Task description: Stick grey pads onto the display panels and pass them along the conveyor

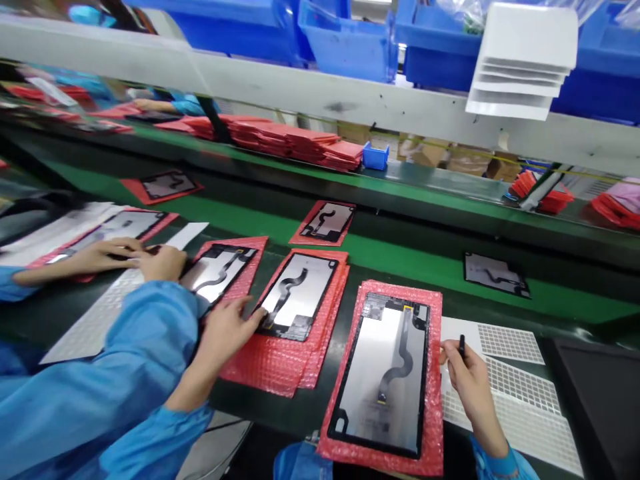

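My left hand (pixel 226 337) reaches across to the middle tablet display panel (pixel 295 293), its fingers closed at the panel's lower left corner. This panel lies on stacked red bubble-wrap bags (pixel 273 370). My right hand (pixel 469 383) is closed around a short black pen-like tool (pixel 461 345), beside the right edge of the nearest red bubble-wrap bag (pixel 434 427). On that bag a display panel (pixel 367 360) lies back side up, with a curved dark flex cable (pixel 404 353). White sheets of small square labels (pixel 525 387) lie under and beside my right hand.
A co-worker's hands (pixel 163 263) are close at left, near another panel (pixel 220 270). More panels (pixel 330 220) lie on the green strip behind. A shelf with blue bins (pixel 347 43) hangs above. A dark flat device (pixel 600 393) stands at right.
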Available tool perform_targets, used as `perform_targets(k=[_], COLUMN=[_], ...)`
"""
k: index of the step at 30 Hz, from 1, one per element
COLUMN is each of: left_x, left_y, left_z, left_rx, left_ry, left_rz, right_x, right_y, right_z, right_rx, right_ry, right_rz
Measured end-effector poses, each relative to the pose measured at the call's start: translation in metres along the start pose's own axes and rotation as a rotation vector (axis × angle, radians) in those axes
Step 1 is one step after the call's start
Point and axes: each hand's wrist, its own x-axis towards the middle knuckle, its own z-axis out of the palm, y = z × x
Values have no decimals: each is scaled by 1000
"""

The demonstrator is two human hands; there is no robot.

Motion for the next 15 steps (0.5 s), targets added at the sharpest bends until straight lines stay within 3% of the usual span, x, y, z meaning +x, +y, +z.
perform_targets(k=[2,3,6,8,11,15], left_x=[-15,-27,-73,-103,-131,-135], left_y=[8,13,31,39,41,32], left_z=[10,19,51,72,91,97], left_rx=[25,18,6,4,45,71], left_ry=[13,-38,-355,-497,-530,-595], left_rz=[59,80,136,181,203,170], right_x=[-5,-7,-15,-20,-29,-34], right_y=[-3,-4,-4,-2,0,-1], right_z=[4,5,6,4,2,6], right_rx=[-63,-95,-174,-200,-217,-338], right_ry=[6,15,57,87,51,-13], right_rz=[-30,-41,-41,-32,-10,27])
